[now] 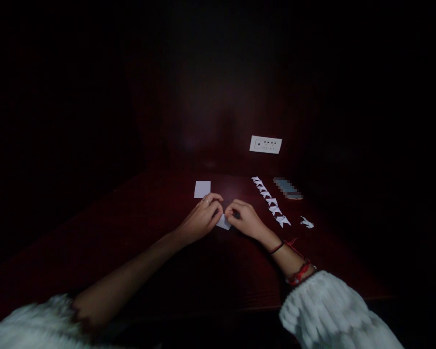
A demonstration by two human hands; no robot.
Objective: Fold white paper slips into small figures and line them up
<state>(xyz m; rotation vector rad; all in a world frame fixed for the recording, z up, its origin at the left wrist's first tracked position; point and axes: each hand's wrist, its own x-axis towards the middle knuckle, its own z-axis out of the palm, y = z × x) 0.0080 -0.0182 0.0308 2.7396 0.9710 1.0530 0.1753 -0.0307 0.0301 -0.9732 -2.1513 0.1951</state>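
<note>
Between my two hands is a small white sheet of paper, low over the dark red table or resting on it; I cannot tell which. My left hand, a ring on one finger, pinches its left side with thumb and fingers curled together. From the other side my right hand is closed on the paper too, fingertips bent inward. Fingers cover the paper's upper part, so its folds are hard to see. Just beyond my left hand lies a flat white paper square.
To the right, several folded white paper pieces form a slanting row on the table. A phone, blurred out, lies beyond them, and a crumpled white paper scrap is nearer. A white socket plate is on the back wall.
</note>
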